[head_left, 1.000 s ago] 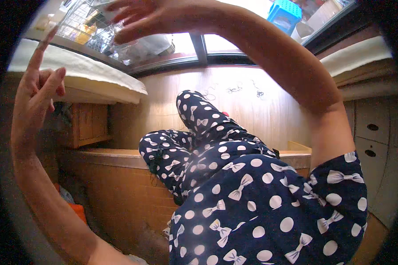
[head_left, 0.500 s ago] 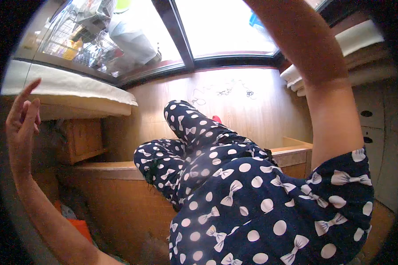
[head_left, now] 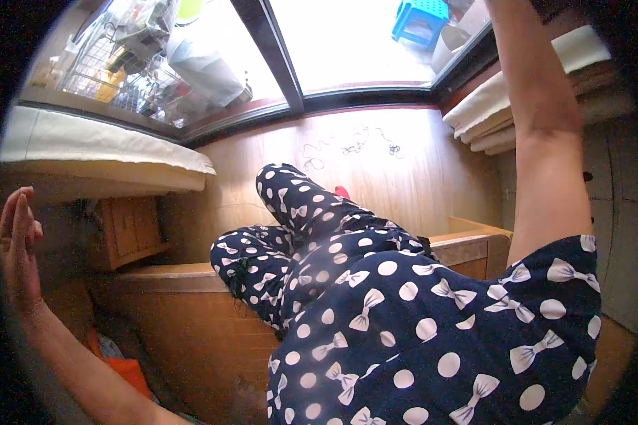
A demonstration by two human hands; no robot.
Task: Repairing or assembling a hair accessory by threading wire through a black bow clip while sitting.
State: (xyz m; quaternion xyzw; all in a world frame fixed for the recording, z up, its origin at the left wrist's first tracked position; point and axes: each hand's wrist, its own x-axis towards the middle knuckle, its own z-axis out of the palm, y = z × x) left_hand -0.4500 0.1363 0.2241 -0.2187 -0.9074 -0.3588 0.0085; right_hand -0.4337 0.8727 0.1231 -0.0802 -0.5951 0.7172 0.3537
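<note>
My left hand [head_left: 20,248] is raised at the far left with its fingers stretched upward; no object shows in it. Nearest to it hangs a cream curtain [head_left: 113,152], gathered beside the glass door, with a visible gap between them. My right arm [head_left: 546,163] reaches up past the right-hand cream curtain [head_left: 485,127], and its hand is cut off by the top edge. Below my arms are navy clothes [head_left: 404,333] patterned with white dots and bows.
Ahead, a dark-framed glass door [head_left: 298,106] shows a blue stool [head_left: 422,21] and wire racks [head_left: 99,67] behind it. Thin dark cords [head_left: 351,147] lie on the wooden floor [head_left: 241,198]. A wooden cabinet [head_left: 131,230] stands left; an orange item [head_left: 127,375] lies lower left.
My left hand has moved lower and slightly left, its fingers straighter. My right arm has swung to the right, uncovering more of the doorway and the blue stool.
</note>
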